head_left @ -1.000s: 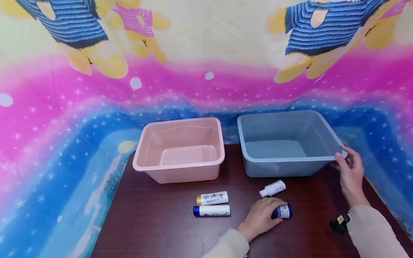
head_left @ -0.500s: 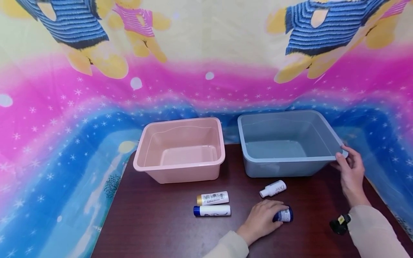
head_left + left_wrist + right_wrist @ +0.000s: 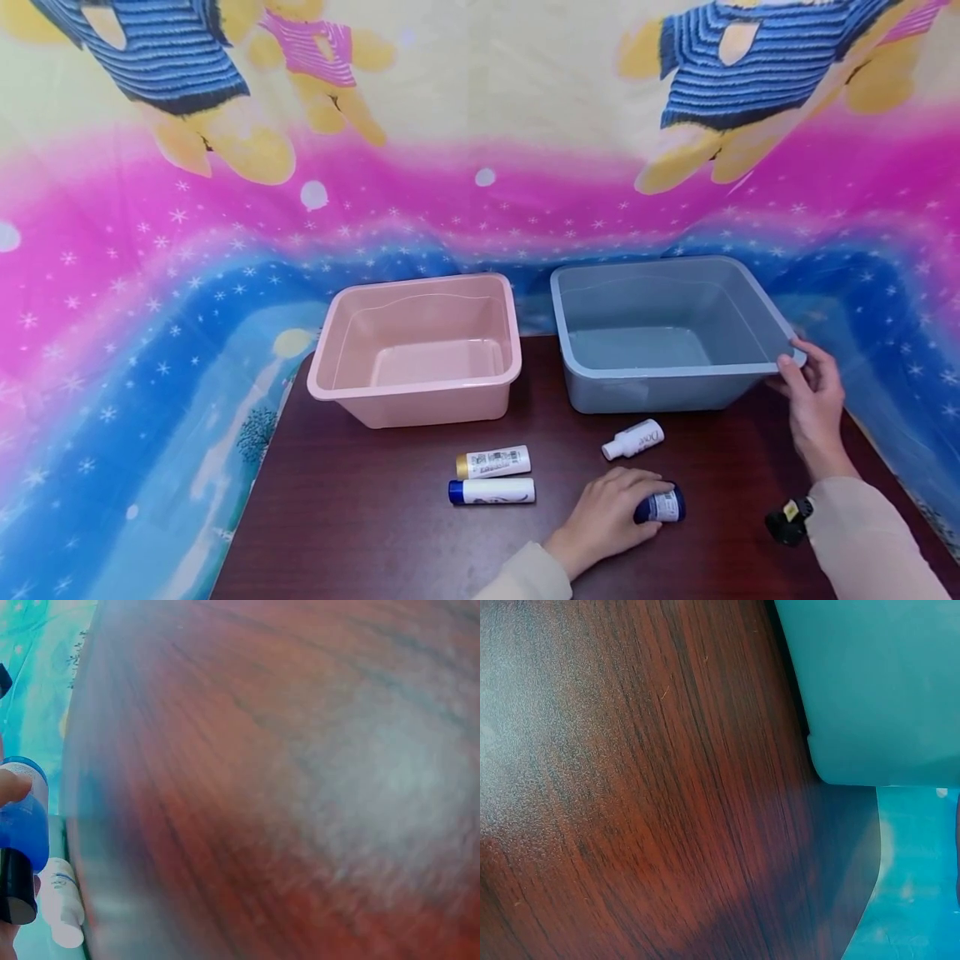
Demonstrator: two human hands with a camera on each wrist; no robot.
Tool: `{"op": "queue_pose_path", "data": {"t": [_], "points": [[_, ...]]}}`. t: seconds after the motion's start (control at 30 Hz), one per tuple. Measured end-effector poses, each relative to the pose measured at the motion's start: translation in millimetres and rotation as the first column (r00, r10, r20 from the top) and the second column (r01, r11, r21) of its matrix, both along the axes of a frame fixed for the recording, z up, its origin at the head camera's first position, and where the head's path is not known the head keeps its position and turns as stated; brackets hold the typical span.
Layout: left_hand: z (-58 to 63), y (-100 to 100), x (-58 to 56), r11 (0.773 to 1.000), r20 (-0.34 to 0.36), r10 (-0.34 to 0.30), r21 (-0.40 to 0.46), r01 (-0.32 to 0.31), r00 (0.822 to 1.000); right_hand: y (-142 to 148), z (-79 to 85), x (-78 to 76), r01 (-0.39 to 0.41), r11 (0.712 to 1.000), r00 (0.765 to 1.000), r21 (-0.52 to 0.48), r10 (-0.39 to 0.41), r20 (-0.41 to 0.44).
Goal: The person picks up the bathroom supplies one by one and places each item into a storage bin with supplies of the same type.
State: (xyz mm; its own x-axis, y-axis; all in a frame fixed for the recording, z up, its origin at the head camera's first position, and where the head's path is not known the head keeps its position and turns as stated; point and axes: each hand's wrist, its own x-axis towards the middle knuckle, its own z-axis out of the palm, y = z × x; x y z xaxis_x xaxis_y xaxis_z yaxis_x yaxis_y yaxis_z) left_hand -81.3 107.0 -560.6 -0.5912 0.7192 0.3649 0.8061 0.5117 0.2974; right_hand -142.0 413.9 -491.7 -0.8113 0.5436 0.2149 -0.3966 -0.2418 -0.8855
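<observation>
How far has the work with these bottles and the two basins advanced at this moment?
Done: nothing looks finished; no bottle shows inside the pink basin or the grey-blue basin. In hand: the left hand holds the dark blue bottle, while the right hand holds the grey-blue basin's rim. Remaining, probably: the gold-capped bottle, the blue-capped bottle and the white Dove bottle, all lying on the table.

Bright, tabletop (image 3: 405, 765) glare, left wrist view — blurred
</observation>
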Motion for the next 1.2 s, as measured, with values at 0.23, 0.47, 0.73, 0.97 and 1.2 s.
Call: {"op": "queue_pose_path", "data": {"t": [0.23, 0.47, 0.73, 0.97, 1.2], "points": [[13.9, -6, -0.9, 0.999, 0.022, -0.023, 0.031, 0.023, 0.999, -1, -1.2, 1.5, 0.006, 1.0, 1.0, 0.001, -0.006, 0.009], [28.7, -9, -4.6, 0.997, -0.006, -0.056, 0.052, 0.056, 0.998, 0, -1.9, 1.8, -0.002, 1.0, 1.0, 0.003, 0.003, -0.01], [46.4, -4, -10.0, 0.995, -0.011, -0.096, 0.014, 0.096, 0.995, 3, -1.7, 0.0, -0.02, 0.999, 1.0, 0.041, 0.02, -0.009], [63.2, -6, -13.7, 0.996, -0.026, -0.09, 0.005, 0.09, 0.996, 1, 0.7, -0.6, -0.015, 1.0, 1.0, 0.006, 0.015, -0.012], [83.0, -8, -13.6, 0.994, -0.017, -0.106, 0.035, 0.106, 0.994, 1, 0.5, -0.4, -0.021, 1.0, 1.0, -0.012, 0.021, -0.018]]}}
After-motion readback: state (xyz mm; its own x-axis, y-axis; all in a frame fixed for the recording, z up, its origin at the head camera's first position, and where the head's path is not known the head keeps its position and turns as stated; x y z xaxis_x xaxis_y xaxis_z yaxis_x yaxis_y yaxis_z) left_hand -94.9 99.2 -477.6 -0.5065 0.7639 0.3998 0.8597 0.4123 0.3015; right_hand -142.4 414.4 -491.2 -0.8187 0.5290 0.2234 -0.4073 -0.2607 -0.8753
